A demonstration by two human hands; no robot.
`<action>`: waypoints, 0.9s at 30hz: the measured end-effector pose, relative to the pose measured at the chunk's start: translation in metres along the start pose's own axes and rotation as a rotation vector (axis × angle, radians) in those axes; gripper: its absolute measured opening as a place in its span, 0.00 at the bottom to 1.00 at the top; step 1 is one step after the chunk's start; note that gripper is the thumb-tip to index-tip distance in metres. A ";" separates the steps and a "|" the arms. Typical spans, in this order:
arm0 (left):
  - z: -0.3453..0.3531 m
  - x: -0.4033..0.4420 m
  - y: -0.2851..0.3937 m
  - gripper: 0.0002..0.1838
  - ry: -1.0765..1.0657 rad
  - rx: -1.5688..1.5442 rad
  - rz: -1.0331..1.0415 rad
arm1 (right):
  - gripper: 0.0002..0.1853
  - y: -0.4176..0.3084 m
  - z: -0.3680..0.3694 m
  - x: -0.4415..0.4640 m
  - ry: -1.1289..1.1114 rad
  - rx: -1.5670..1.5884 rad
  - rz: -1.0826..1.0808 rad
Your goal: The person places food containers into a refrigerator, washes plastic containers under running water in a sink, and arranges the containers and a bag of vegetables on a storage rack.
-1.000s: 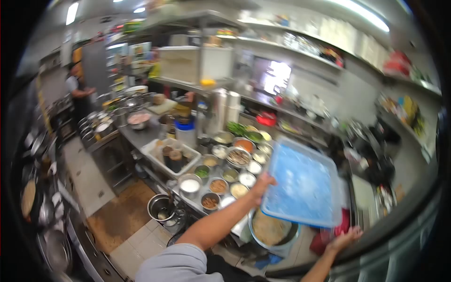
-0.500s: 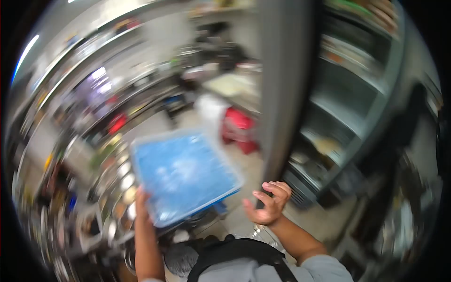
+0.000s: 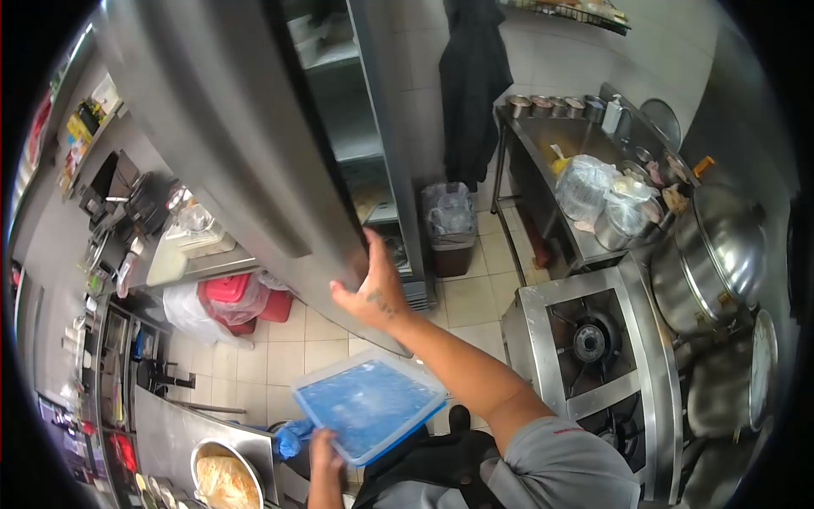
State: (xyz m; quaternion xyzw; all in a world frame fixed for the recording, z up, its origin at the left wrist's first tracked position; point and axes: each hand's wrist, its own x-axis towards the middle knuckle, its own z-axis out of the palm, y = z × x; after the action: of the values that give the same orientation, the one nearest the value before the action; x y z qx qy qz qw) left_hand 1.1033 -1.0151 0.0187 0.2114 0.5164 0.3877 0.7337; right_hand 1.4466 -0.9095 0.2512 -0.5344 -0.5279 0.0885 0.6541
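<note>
In the head view, my left hand (image 3: 325, 454) grips the near left edge of a shallow blue plastic food container (image 3: 373, 403) with a translucent lid. The container is tilted in front of my body; its contents are hidden under the cloudy lid. My right arm reaches forward, and my right hand (image 3: 373, 293) is against the edge of the steel refrigerator door (image 3: 229, 144), thumb spread away from the fingers. Beyond the door edge, the open refrigerator shows its shelves (image 3: 352, 144). Part of the fingers is hard to make out.
To the right stand a gas stove (image 3: 585, 339), large steel pots (image 3: 712, 254) and a steel sink table (image 3: 543, 136) with bagged items. A lined bin (image 3: 451, 225) is beside the refrigerator. At lower left, a bowl (image 3: 225, 475) sits on a steel counter (image 3: 161, 424).
My view has turned right, bringing the stove and sink in. My right hand has gone from free air to the refrigerator door. The blue container stays in my left hand, now lower.
</note>
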 end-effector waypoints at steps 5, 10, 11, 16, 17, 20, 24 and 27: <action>0.076 0.059 -0.064 0.18 -0.123 0.268 -0.195 | 0.43 0.001 -0.006 0.017 0.044 -0.031 0.127; 0.145 0.074 -0.095 0.21 -0.414 0.345 -0.489 | 0.43 -0.016 -0.001 0.002 0.006 -0.136 0.187; 0.158 0.070 -0.104 0.21 -0.462 0.393 -0.505 | 0.43 -0.035 0.003 -0.012 -0.003 -0.129 0.190; 0.189 0.062 -0.106 0.23 -0.670 0.349 -0.518 | 0.44 -0.066 0.029 -0.060 -0.103 -0.077 0.155; 0.179 0.085 -0.113 0.24 -0.797 0.109 -0.671 | 0.44 -0.080 0.032 -0.067 -0.166 -0.035 0.206; 0.194 0.083 -0.089 0.26 -0.857 0.279 -0.484 | 0.41 -0.099 0.055 -0.088 -0.234 -0.053 0.131; 0.240 0.033 -0.006 0.27 -0.712 0.600 -0.050 | 0.38 -0.113 0.072 -0.104 -0.411 -0.036 -0.073; 0.258 0.036 0.014 0.28 -0.775 0.440 0.048 | 0.37 -0.105 0.051 -0.101 -0.615 0.024 -0.133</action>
State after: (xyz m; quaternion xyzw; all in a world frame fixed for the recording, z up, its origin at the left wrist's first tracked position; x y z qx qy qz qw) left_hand 1.3421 -0.9548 0.1041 0.5043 0.2684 0.1777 0.8013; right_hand 1.3162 -0.9913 0.2677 -0.4388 -0.7339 0.2093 0.4744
